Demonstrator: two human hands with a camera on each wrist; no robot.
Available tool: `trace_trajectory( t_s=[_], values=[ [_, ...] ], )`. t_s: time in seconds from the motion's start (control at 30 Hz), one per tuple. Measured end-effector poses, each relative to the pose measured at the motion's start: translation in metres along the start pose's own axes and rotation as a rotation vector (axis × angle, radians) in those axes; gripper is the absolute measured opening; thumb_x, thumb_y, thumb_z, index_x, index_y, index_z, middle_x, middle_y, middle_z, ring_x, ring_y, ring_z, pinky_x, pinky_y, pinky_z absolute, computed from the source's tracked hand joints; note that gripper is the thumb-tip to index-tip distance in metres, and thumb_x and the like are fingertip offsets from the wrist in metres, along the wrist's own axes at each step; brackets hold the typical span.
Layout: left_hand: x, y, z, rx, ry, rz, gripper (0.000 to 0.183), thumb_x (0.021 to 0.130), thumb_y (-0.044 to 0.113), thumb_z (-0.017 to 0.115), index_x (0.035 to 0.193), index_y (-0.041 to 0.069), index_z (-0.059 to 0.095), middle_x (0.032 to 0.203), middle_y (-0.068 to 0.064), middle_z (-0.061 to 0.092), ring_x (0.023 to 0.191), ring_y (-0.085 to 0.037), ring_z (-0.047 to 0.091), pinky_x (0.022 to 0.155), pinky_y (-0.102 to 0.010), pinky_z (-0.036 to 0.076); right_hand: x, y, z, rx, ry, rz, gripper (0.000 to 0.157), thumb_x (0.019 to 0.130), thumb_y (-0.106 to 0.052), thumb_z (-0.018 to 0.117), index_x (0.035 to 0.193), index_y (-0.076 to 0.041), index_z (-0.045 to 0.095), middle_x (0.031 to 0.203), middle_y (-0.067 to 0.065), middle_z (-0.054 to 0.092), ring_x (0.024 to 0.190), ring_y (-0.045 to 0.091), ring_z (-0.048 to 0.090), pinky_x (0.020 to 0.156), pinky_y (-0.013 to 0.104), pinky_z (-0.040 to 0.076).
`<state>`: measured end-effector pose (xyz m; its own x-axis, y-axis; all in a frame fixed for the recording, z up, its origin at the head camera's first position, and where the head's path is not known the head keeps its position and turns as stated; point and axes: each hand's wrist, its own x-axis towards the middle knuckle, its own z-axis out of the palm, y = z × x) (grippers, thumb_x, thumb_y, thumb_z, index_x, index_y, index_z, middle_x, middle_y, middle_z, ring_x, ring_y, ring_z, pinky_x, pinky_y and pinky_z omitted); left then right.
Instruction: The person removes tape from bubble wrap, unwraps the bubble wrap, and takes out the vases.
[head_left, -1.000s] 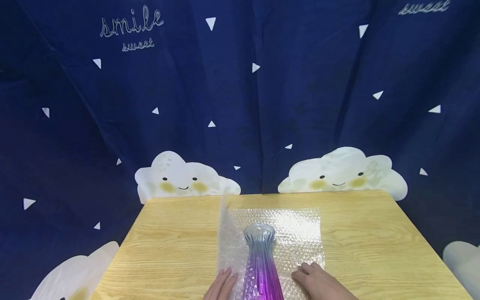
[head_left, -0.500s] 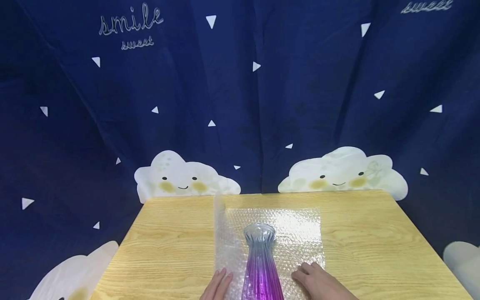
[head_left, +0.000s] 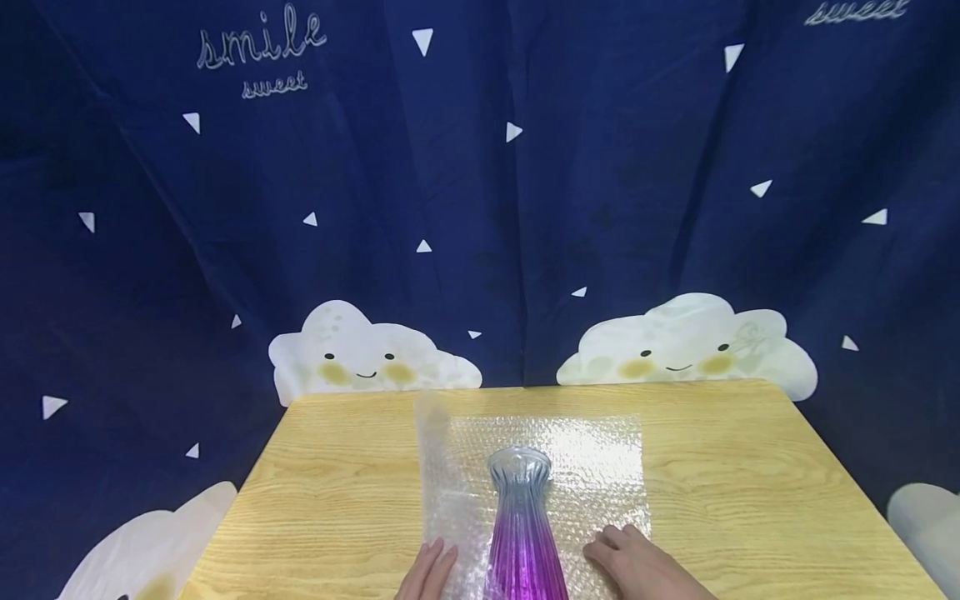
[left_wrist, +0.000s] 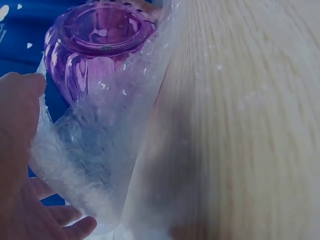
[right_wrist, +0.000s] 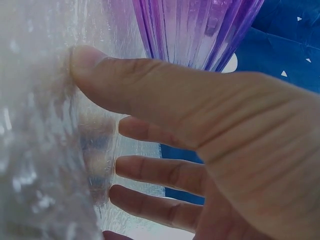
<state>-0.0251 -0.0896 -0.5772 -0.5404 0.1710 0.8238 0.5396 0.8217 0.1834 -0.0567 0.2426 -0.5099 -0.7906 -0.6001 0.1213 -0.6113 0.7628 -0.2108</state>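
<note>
A ribbed glass vase (head_left: pixel 521 533), blue-grey at the flared mouth and purple below, lies on its side on a sheet of bubble wrap (head_left: pixel 592 458). In the left wrist view its round purple base (left_wrist: pixel 105 30) faces the camera. My left hand (head_left: pixel 426 573) rests against the wrap's raised left flap (head_left: pixel 442 492), thumb and fingers spread wide along it. To the right of the vase, my right hand (head_left: pixel 637 562) presses its fingertips on the wrap. In the right wrist view the thumb (right_wrist: pixel 140 85) and extended fingers touch the sheet, apart from the vase.
A light wooden table (head_left: pixel 345 475) lies under the wrap. Behind it hangs a dark blue curtain (head_left: pixel 360 192) printed with white triangles and smiling clouds. Its lower part meets the table's far edge.
My left hand has shifted slightly left, and the wrap's raised flap has leaned and spread leftward with it. The right hand and vase have stayed in place.
</note>
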Motion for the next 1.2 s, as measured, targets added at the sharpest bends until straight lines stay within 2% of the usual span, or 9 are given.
trace_trajectory(
  t_s=[0.23,0.33,0.4,0.5,0.57,0.73,0.93,1.07,1.2],
  values=[
    [-0.004,-0.001,-0.005,0.035,-0.029,-0.052,0.060,0.076,0.054,0.073,0.126,0.021,0.065,0.121,-0.005,0.068,0.128,-0.011,0.054,0.115,-0.001,0.019,0.001,0.000,-0.001,-0.008,0.007,-0.004,0.076,0.074,-0.083,0.053,0.112,-0.018,0.067,0.102,-0.002,0.067,0.084,0.013,0.057,0.070,0.028,0.056],
    [-0.004,-0.001,-0.005,0.048,-0.013,-0.044,0.059,0.078,0.055,0.071,0.125,0.019,0.066,0.120,-0.007,0.069,0.130,-0.010,0.052,0.115,-0.001,0.021,0.001,0.000,0.000,-0.011,0.011,0.000,0.076,0.074,-0.083,0.053,0.112,-0.019,0.067,0.102,-0.002,0.067,0.084,0.013,0.057,0.070,0.028,0.056],
    [-0.004,-0.002,-0.006,0.050,-0.017,-0.053,0.058,0.079,0.054,0.070,0.125,0.019,0.066,0.119,-0.008,0.069,0.137,-0.005,0.044,0.116,-0.001,0.021,0.001,0.000,0.000,-0.012,0.015,-0.002,0.076,0.074,-0.083,0.053,0.111,-0.019,0.067,0.102,-0.002,0.067,0.083,0.013,0.057,0.070,0.028,0.056],
    [-0.006,-0.003,-0.005,0.037,-0.009,-0.071,0.059,0.076,0.051,0.073,0.124,0.018,0.066,0.119,-0.008,0.069,0.141,0.003,0.034,0.116,-0.001,0.020,0.001,-0.001,0.000,-0.014,0.013,-0.003,0.076,0.074,-0.083,0.053,0.112,-0.018,0.067,0.102,-0.001,0.067,0.083,0.013,0.057,0.070,0.029,0.056],
    [-0.009,-0.003,-0.007,0.037,-0.038,-0.106,0.064,0.071,0.047,0.078,0.127,0.020,0.064,0.122,-0.006,0.067,0.142,0.007,0.030,0.116,0.000,0.019,0.001,-0.001,0.000,-0.019,0.014,-0.007,0.076,0.074,-0.083,0.053,0.112,-0.018,0.067,0.102,-0.002,0.067,0.084,0.013,0.057,0.071,0.029,0.057],
    [-0.012,-0.003,-0.009,0.042,-0.061,-0.139,0.067,0.072,0.045,0.078,0.132,0.020,0.061,0.126,-0.006,0.066,0.143,0.007,0.029,0.117,-0.001,0.017,0.001,0.000,0.000,-0.035,0.015,-0.015,0.077,0.074,-0.083,0.052,0.112,-0.018,0.067,0.101,-0.002,0.067,0.085,0.015,0.058,0.072,0.030,0.057],
    [-0.006,-0.003,-0.014,0.020,-0.083,-0.147,0.067,0.075,0.044,0.076,0.133,0.014,0.057,0.119,-0.014,0.068,0.144,0.013,0.018,0.116,0.002,0.015,0.001,0.001,0.000,-0.032,0.007,-0.014,0.077,0.074,-0.083,0.052,0.112,-0.018,0.067,0.101,-0.001,0.067,0.084,0.014,0.058,0.071,0.029,0.056],
    [-0.005,-0.004,-0.015,-0.019,-0.067,-0.143,0.067,0.078,0.042,0.072,0.134,0.011,0.054,0.116,-0.019,0.067,0.144,0.013,0.017,0.115,0.002,0.015,0.001,0.001,0.000,-0.013,0.000,-0.010,0.077,0.075,-0.082,0.052,0.113,-0.017,0.067,0.101,-0.002,0.067,0.084,0.014,0.057,0.070,0.028,0.056],
    [-0.007,-0.009,-0.013,-0.055,-0.020,-0.103,0.065,0.083,0.044,0.069,0.135,0.005,0.055,0.120,-0.018,0.067,0.144,0.010,0.024,0.117,-0.002,0.021,0.002,0.001,-0.001,-0.004,-0.010,-0.010,0.077,0.074,-0.082,0.053,0.113,-0.017,0.067,0.102,-0.001,0.067,0.084,0.013,0.057,0.070,0.028,0.056]
  ],
)
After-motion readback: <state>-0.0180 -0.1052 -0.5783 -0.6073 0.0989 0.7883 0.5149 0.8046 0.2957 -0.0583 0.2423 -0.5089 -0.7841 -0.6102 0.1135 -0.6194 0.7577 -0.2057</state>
